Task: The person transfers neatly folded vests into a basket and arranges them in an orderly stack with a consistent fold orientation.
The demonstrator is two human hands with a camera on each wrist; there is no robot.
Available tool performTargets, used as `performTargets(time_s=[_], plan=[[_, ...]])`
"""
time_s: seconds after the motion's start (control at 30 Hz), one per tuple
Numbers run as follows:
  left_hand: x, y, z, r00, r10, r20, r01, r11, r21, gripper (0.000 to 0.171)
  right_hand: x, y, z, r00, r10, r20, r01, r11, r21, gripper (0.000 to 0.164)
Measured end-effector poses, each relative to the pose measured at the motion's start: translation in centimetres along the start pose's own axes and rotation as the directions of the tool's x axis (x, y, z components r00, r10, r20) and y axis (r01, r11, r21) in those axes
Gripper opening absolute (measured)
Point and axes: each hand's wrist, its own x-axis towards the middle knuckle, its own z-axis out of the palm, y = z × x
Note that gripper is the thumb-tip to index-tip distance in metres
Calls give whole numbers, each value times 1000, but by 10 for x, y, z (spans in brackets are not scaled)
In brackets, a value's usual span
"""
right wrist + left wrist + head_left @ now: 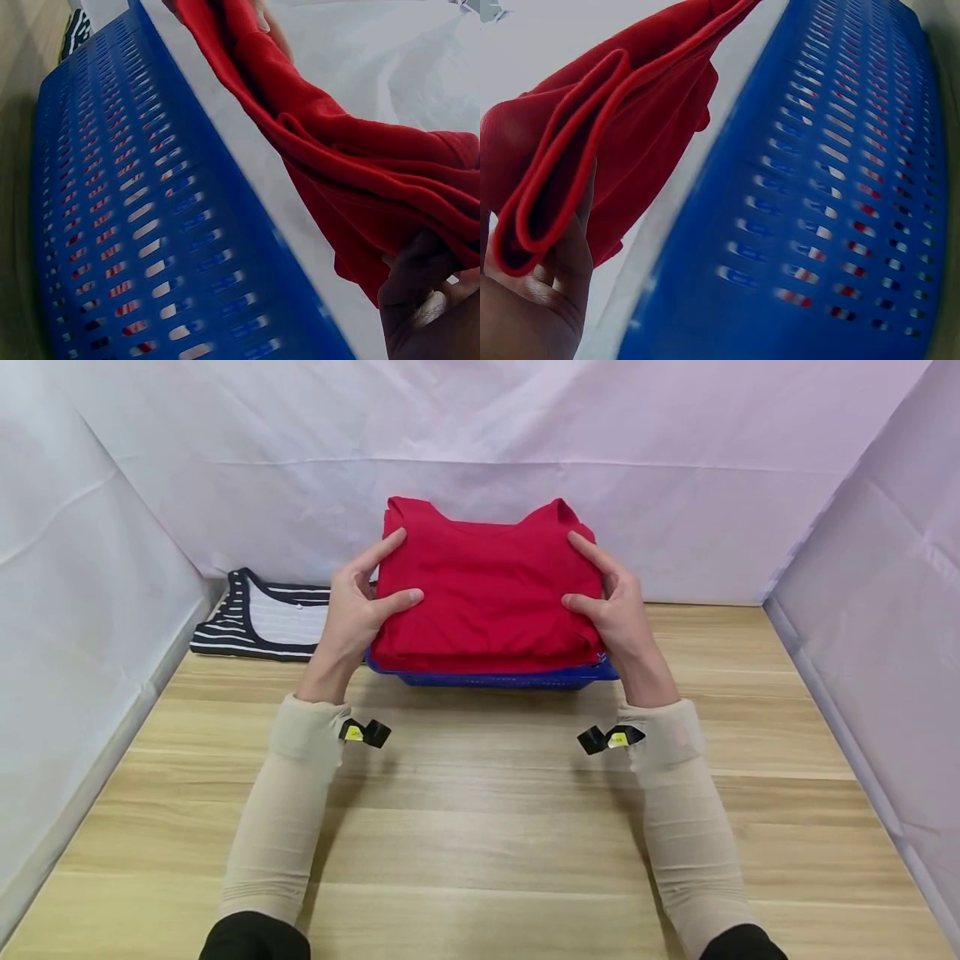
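A folded red shirt (pixel 487 585) spans the space between my two hands, its neckline toward the back wall. My left hand (pixel 358 606) grips its left side, thumb on top and fingers beneath the folded layers. On the opposite side my right hand (pixel 621 610) holds it the same way. Both wrist views show the shirt raised above the rim of a blue perforated basket (pixel 705 225), with a gap between them. From the head view the shirt hides most of the basket. Red and white cloth shows through the slots in the basket wall.
A folded black-and-white striped garment (pixel 258 618) lies on the wooden table (pixel 480 827), left of the basket. White sheeting (pixel 480 427) hangs behind the table and along both sides.
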Motion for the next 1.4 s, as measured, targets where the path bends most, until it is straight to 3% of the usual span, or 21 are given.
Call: performTargets(time_s=[0.27,0.57,0.8,1.07,1.13,1.23,1.4], plan=[[5,-24,-7,998,-62,7,61,997,48,69,6,19,-5,999,19,-29,-19,999,-32,70],[8,-30,-6,996,-85,30,80,987,141,70,8,24,-10,999,2,-50,-6,997,-80,70],[3,-32,-9,985,-167,51,142,936,323,80,6,27,-11,998,4,-57,-10,993,-116,70],[2,-36,-11,972,-225,68,177,892,416,87,6,33,-12,993,56,-107,-79,972,-223,66],[3,-36,-10,972,-227,66,173,875,453,87,6,34,-11,990,74,-116,-101,964,-245,65],[5,-36,-8,974,-218,60,150,821,551,88,7,34,-11,988,86,-126,-119,952,-283,65],[9,-36,-2,983,-165,84,48,664,746,88,9,32,-11,986,86,-141,-132,922,-364,64]])
